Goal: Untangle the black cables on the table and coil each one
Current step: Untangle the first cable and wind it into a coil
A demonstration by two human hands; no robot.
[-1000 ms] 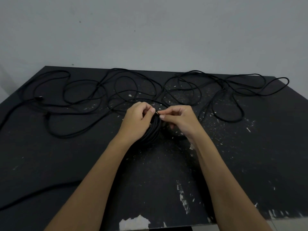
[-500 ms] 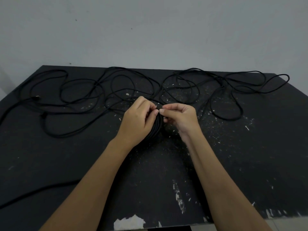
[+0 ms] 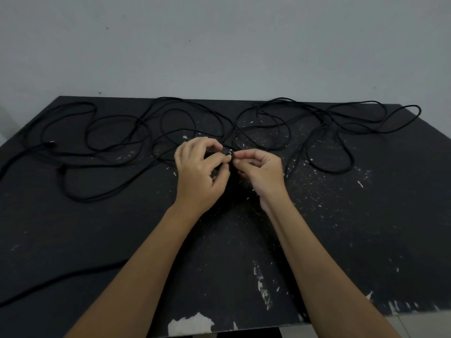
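My left hand (image 3: 199, 174) grips a coiled bundle of black cable (image 3: 230, 184) at the table's middle; most of the coil is hidden under my palm. My right hand (image 3: 261, 174) pinches the cable's end with its small metal plug (image 3: 230, 153) right at the top of the coil, fingertips nearly meeting my left thumb. Loose black cable (image 3: 324, 132) sprawls in tangled loops across the far half of the table, on both sides of my hands.
The black table (image 3: 341, 240) has chipped white spots and a worn front edge. A connector (image 3: 50, 143) lies at the far left among the loops. One cable strand (image 3: 61, 279) runs off the near left. A grey wall stands behind.
Both hands have stayed on the coil. My left fingers have curled over its top and my right fingertips have kept working the plug end against the coil.
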